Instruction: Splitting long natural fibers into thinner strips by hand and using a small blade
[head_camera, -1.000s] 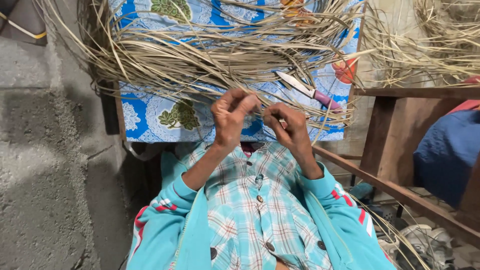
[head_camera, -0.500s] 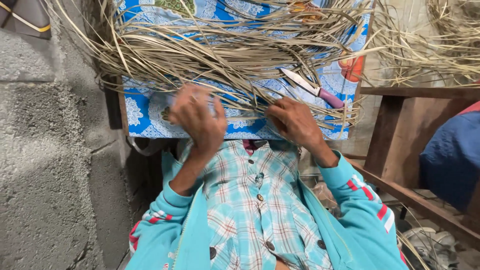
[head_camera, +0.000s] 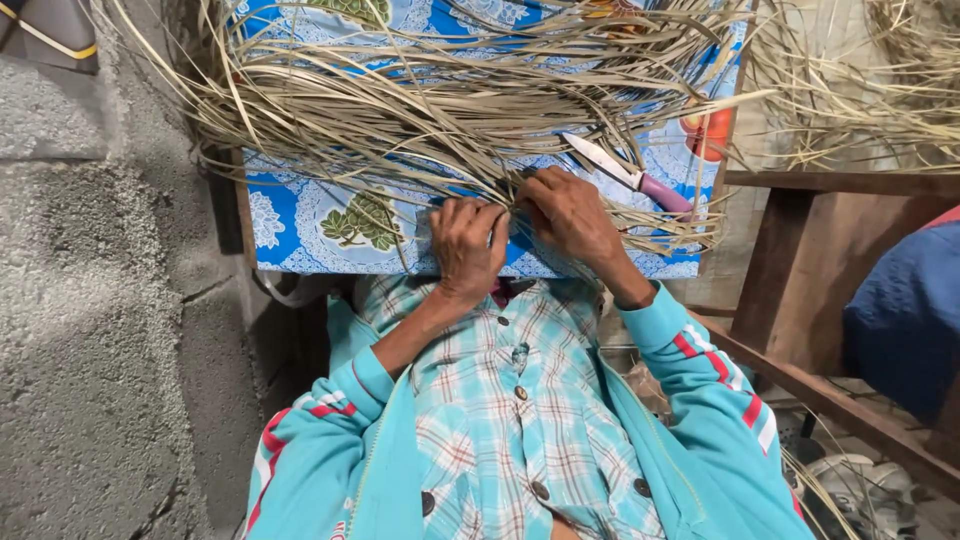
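Where both hands meet, left hand (head_camera: 468, 245), right hand (head_camera: 570, 212), dried straw strands (head_camera: 450, 120) beneath fingertips

1 head view, steeply downward, close over hands (head_camera: 520, 235), perhaps slightly tilted.

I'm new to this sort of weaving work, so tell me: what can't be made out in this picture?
Head view:
- Left hand and right hand: fingertips buried in the dried strips, so the grip is unclear.
- Knife: handle end hidden under strips.
- Patterned cloth: mostly covered; far end cut off by the top edge.
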